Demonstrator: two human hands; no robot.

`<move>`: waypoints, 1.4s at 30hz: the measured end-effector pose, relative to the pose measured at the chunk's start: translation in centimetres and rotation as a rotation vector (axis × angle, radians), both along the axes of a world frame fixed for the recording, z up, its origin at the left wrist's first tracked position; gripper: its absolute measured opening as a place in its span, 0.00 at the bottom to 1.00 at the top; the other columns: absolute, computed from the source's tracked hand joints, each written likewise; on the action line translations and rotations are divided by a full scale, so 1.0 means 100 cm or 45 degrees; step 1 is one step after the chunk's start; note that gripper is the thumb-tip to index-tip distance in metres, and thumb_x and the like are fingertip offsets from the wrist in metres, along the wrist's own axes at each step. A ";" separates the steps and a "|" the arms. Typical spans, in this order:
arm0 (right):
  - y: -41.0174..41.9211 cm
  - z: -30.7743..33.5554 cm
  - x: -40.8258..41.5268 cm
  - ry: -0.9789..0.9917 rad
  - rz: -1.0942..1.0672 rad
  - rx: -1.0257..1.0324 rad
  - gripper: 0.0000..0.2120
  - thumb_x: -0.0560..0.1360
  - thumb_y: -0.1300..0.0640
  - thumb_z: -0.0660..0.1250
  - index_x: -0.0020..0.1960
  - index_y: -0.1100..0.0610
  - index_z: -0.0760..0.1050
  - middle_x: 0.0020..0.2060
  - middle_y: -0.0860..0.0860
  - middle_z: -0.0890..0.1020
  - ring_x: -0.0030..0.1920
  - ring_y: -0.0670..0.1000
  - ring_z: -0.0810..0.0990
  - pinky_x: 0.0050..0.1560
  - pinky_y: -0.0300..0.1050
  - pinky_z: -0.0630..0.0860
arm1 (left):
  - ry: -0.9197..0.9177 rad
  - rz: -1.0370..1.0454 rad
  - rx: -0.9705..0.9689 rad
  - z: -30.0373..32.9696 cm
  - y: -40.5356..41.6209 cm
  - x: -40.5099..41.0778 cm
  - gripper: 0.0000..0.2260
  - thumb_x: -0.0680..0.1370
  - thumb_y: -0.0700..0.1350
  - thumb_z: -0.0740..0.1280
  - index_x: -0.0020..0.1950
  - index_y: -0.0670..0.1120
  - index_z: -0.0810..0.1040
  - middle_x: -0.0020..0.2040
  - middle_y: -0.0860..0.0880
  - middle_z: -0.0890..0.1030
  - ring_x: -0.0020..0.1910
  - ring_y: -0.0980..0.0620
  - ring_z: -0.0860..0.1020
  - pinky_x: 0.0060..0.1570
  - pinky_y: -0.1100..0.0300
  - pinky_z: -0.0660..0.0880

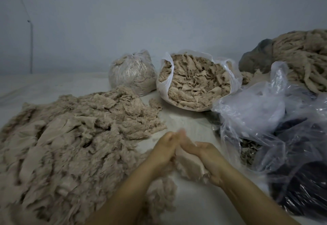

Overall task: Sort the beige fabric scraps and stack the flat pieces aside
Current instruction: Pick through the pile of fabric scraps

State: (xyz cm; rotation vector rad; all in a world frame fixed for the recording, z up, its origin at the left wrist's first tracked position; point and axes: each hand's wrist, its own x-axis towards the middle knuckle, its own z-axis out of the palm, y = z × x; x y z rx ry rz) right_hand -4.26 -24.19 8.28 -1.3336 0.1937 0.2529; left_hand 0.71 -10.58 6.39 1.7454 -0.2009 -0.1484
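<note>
Both hands meet low in the middle of the view over a pale surface, whether floor or table is hard to tell. The left hand (163, 149) and the right hand (206, 159) together grasp one beige scrap (190, 167), fingers curled round it; the fingertips are blurred, so the exact pinch is unclear. The step looks like checking this piece. To do it well, pull the scrap open between the two hands until its edges show, judge whether it lies flat or is frayed fluff, and keep a light hold so the loose weave does not tear. A flat piece should go down smoothed, edges lined up with the ones below, in a spot kept apart from the unsorted heap (70, 136) that spreads just to the left of the hands. Counted: one large loose heap, one tied bag (131, 72) of fibre, one open bag (196, 81) full of scraps, one crumpled clear bag (261, 111) over dark cloth at right, and one mound of beige cord (306, 56) at far right. No tidy stack of flat pieces shows yet.
</note>
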 end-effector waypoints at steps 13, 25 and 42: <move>-0.007 0.002 0.000 -0.139 -0.011 -0.051 0.13 0.76 0.55 0.67 0.51 0.66 0.79 0.41 0.63 0.83 0.36 0.59 0.82 0.32 0.47 0.79 | 0.374 0.143 -0.254 0.011 -0.007 0.000 0.24 0.78 0.62 0.57 0.52 0.43 0.80 0.40 0.45 0.82 0.39 0.49 0.80 0.40 0.57 0.78; -0.024 -0.030 -0.005 -0.238 -0.466 -0.658 0.21 0.78 0.49 0.64 0.29 0.56 0.70 0.18 0.45 0.65 0.19 0.42 0.61 0.20 0.33 0.57 | -0.110 0.394 -0.151 0.029 0.002 0.001 0.13 0.82 0.46 0.58 0.44 0.41 0.77 0.40 0.43 0.79 0.39 0.46 0.76 0.40 0.61 0.75; -0.014 -0.041 0.012 -0.178 -0.195 0.138 0.13 0.70 0.50 0.71 0.48 0.59 0.78 0.25 0.49 0.70 0.23 0.43 0.64 0.20 0.34 0.61 | -0.245 0.143 0.069 0.016 0.004 0.020 0.14 0.81 0.46 0.60 0.40 0.39 0.73 0.35 0.43 0.71 0.35 0.50 0.69 0.37 0.58 0.66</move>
